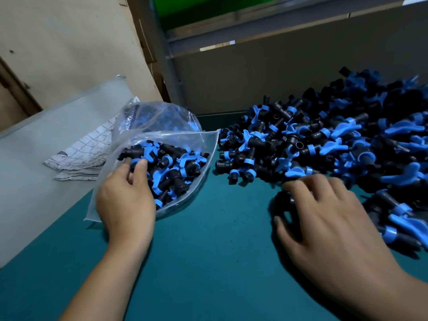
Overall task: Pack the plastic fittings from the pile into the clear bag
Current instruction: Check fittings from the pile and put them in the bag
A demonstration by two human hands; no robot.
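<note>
A big pile of black and blue plastic fittings (324, 144) covers the right half of the green table. A clear plastic bag (162, 137) lies open at centre left, with several fittings (171, 167) inside. My left hand (126, 195) reaches into the bag's mouth, and its fingers pinch a fitting near the edge. At the pile's near edge my right hand (324, 218) hovers low, slightly blurred. Its fingers are spread and curved over a black fitting (283, 200); whether they grip it is hidden.
The green table (208, 251) shows bare surface between my hands. A folded checked cloth (88, 151) lies left of the bag on a grey sheet (34, 170). A grey partition (278, 72) stands behind the pile and cardboard (69, 42) leans at the back left.
</note>
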